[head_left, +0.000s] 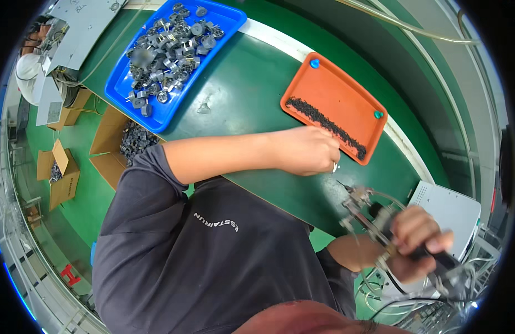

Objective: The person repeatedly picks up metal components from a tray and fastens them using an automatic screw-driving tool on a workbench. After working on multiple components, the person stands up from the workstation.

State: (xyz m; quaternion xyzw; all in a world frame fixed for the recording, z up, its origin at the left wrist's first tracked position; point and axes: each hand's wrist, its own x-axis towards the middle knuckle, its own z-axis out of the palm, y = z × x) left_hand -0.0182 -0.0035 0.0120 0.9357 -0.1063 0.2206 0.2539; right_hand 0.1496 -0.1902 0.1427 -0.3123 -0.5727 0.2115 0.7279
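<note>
In the head view, a blurred metal tool [370,224] at lower right sits in the right hand [414,238], fingers wrapped round its dark handle [447,261]. It looks stiff and fairly weighty, best held there, clear of its thin tube [388,197]. Mid-frame, the curled left hand [308,150] seemingly pinches a small pale piece [335,167], likely light and easily dropped, beside the orange tray [346,89] on the worktop [240,94].
</note>
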